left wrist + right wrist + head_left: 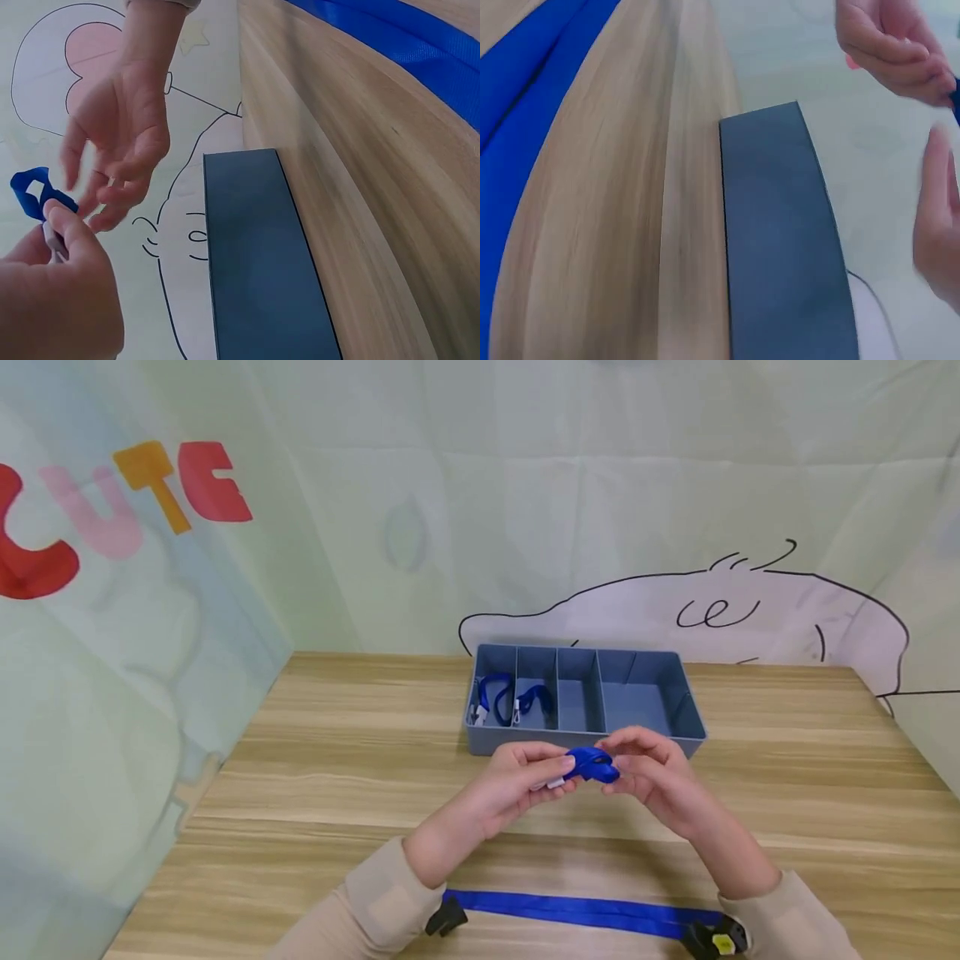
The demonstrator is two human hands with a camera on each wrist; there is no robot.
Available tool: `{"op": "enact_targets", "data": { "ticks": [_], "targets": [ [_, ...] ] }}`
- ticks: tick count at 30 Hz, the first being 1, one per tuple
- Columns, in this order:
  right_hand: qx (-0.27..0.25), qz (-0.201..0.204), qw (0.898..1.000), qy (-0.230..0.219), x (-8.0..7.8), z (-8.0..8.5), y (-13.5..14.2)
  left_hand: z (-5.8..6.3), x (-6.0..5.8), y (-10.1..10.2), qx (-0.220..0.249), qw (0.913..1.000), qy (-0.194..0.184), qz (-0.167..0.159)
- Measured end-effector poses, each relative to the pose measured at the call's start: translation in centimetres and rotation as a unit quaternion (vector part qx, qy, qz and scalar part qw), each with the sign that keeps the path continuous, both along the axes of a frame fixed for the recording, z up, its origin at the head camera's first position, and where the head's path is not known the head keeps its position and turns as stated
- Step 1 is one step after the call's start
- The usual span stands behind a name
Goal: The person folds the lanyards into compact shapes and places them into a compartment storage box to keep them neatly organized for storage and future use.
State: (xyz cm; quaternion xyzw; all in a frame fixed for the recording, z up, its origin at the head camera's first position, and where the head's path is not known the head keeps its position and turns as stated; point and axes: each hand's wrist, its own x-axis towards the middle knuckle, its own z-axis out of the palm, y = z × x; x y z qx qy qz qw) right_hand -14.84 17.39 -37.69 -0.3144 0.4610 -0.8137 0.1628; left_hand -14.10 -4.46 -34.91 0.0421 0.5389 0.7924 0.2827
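Observation:
In the head view my left hand (517,781) pinches a folded blue lanyard (592,764) between thumb and fingers, and a white end piece pokes out by the fingertips. The left wrist view shows the lanyard (34,191) as a small loop above that thumb. My right hand (656,777) is beside the loop with fingers loosely bent. In the left wrist view, the right hand's fingers (116,191) look relaxed and do not grip the lanyard. Just behind both hands stands a grey-blue divided box (585,742).
Inside the box's leftmost compartment lies a blue lanyard (482,697) with a metal clip; another blue lanyard (536,696) lies in the compartment beside it. A wide blue strap (570,910) stretches across the wooden table (315,760) near the forearms. Printed cloth walls (360,527) enclose the table.

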Motion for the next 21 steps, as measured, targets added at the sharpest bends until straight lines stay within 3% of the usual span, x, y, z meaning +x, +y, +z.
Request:
{"op": "enact_targets", "data": {
  "ticks": [2,5,7,8,10,13,15,17,21],
  "targets": [
    [0.049,-0.065,0.994,0.070,0.4,0.3,-0.1,-0.1,-0.1,0.0,-0.002,1.0000,0.000,0.007],
    [0.134,-0.158,0.964,0.168,0.9,0.8,-0.3,-0.1,-0.1,0.1,0.000,0.9999,-0.003,0.010],
    [0.165,-0.194,0.947,0.195,1.1,1.1,-0.5,-0.1,-0.1,0.1,-0.001,1.0000,0.003,0.006],
    [0.169,-0.204,0.944,0.196,1.1,1.2,-0.6,0.0,-0.1,0.1,-0.001,1.0000,0.002,0.005],
    [0.157,-0.205,0.950,0.177,1.0,1.3,-0.8,0.0,-0.1,0.2,-0.004,1.0000,0.006,0.001],
    [0.075,-0.142,0.983,0.090,0.7,1.3,-0.7,0.1,0.0,0.3,-0.008,0.9999,0.011,-0.005],
    [0.017,-0.074,0.997,0.018,0.5,1.1,-0.6,0.2,0.0,0.2,-0.009,0.9999,0.012,-0.006],
    [-0.036,-0.003,0.998,-0.049,0.2,0.8,-0.3,0.2,0.0,0.2,-0.006,0.9999,0.011,-0.005],
    [-0.080,0.102,0.981,-0.146,-0.3,0.0,-0.1,0.1,-0.1,0.1,0.001,0.9999,0.010,-0.004]
  ]
}}
